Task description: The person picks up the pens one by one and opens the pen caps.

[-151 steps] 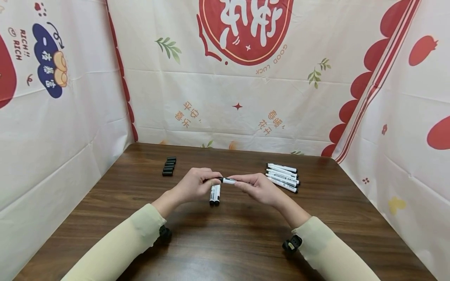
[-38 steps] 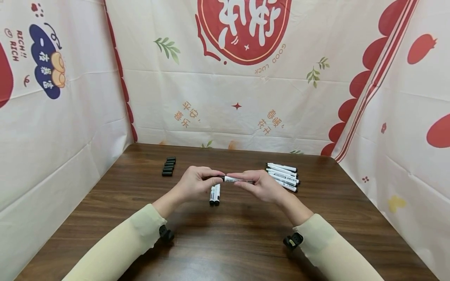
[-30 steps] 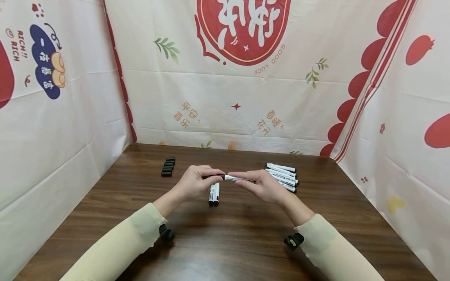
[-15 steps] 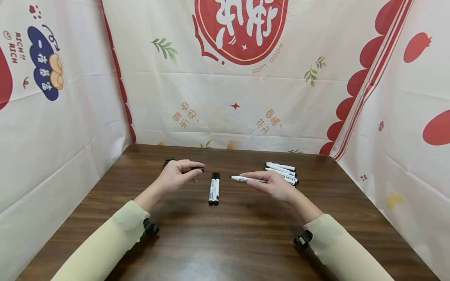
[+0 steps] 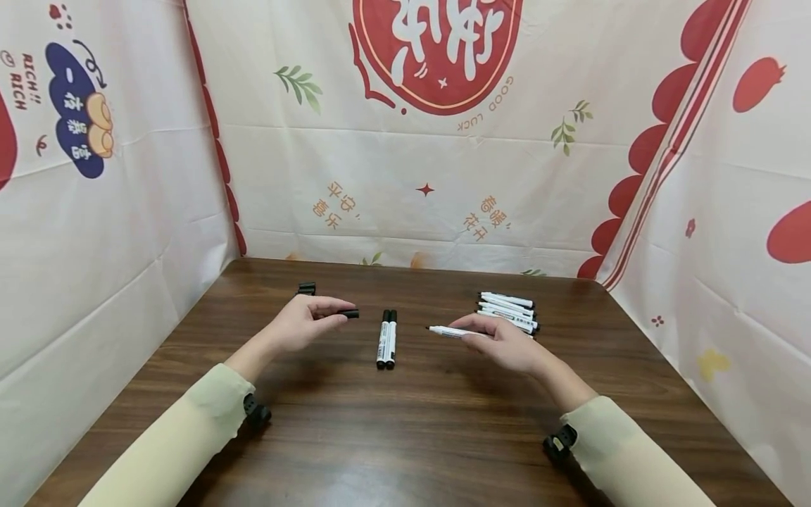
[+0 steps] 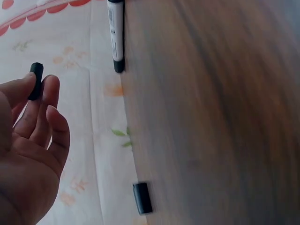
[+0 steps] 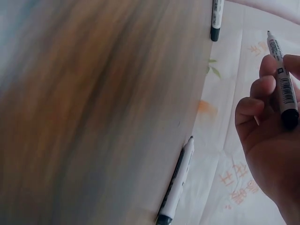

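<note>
Between thumb and fingers, my left hand (image 5: 298, 322) pinches a black marker cap (image 5: 349, 313); the left wrist view shows that cap (image 6: 36, 81) held upright at the fingertips. My right hand (image 5: 507, 343) grips an uncapped white marker (image 5: 450, 331), its dark tip pointing left toward the table's middle. In the right wrist view the marker (image 7: 284, 79) lies across the fingers, black end near the palm. Two capped markers (image 5: 386, 339) lie side by side on the table between the hands.
Several uncapped white markers (image 5: 507, 304) lie in a row at the right, partly behind my right hand. Loose black caps (image 5: 307, 288) sit at the back left, mostly hidden by my left hand. The wooden table (image 5: 393, 429) meets a printed cloth (image 5: 355, 155) at the back.
The cap came off the marker that both hands held together. My left hand has moved left with the cap, my right hand right with the marker. The two capped markers now show fully.
</note>
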A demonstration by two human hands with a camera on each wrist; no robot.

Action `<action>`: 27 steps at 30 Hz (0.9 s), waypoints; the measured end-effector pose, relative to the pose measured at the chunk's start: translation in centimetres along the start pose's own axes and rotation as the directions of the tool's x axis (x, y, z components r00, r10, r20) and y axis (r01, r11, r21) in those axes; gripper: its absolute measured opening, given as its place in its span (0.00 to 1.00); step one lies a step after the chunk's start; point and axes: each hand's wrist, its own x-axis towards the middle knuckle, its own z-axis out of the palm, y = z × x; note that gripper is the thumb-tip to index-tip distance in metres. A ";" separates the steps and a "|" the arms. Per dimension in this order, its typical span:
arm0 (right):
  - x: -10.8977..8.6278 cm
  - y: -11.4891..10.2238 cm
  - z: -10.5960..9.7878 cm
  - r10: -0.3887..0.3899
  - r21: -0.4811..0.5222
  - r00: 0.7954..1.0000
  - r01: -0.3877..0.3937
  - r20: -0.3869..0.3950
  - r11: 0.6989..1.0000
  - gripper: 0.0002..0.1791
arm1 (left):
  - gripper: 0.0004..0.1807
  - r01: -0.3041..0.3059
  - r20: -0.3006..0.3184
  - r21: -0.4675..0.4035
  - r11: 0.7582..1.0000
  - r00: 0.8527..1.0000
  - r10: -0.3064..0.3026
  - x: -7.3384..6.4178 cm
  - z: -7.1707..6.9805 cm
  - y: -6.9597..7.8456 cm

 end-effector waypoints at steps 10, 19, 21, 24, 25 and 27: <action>-0.8 1.6 -1.3 0.004 -0.130 1.000 -0.005 -0.010 0.991 0.12 | 0.14 0.040 -0.051 0.063 0.997 0.998 -0.037 -0.8 -2.9 -2.9; -1.3 2.9 -2.5 0.041 -0.217 0.998 -0.048 -0.036 0.975 0.11 | 0.14 0.067 -0.089 0.216 0.974 0.995 -0.048 -1.3 -5.0 -5.0; -1.4 3.1 -2.8 0.058 -0.236 0.997 -0.068 -0.046 0.969 0.10 | 0.14 0.092 -0.085 0.239 0.967 0.994 -0.074 -1.4 -5.5 -5.4; -1.4 3.4 -3.1 0.080 -0.265 0.996 -0.087 -0.038 0.960 0.09 | 0.14 0.125 -0.071 0.264 0.956 0.991 -0.110 -1.5 -6.0 -6.0; -1.4 3.6 -3.1 0.089 -0.274 0.996 -0.094 -0.032 0.957 0.09 | 0.14 0.135 -0.069 0.271 0.953 0.990 -0.120 -1.5 -6.2 -6.1; -1.5 3.8 -3.2 0.106 -0.298 0.994 -0.107 -0.019 0.948 0.09 | 0.13 0.162 -0.069 0.280 0.946 0.987 -0.148 -1.4 -6.4 -6.4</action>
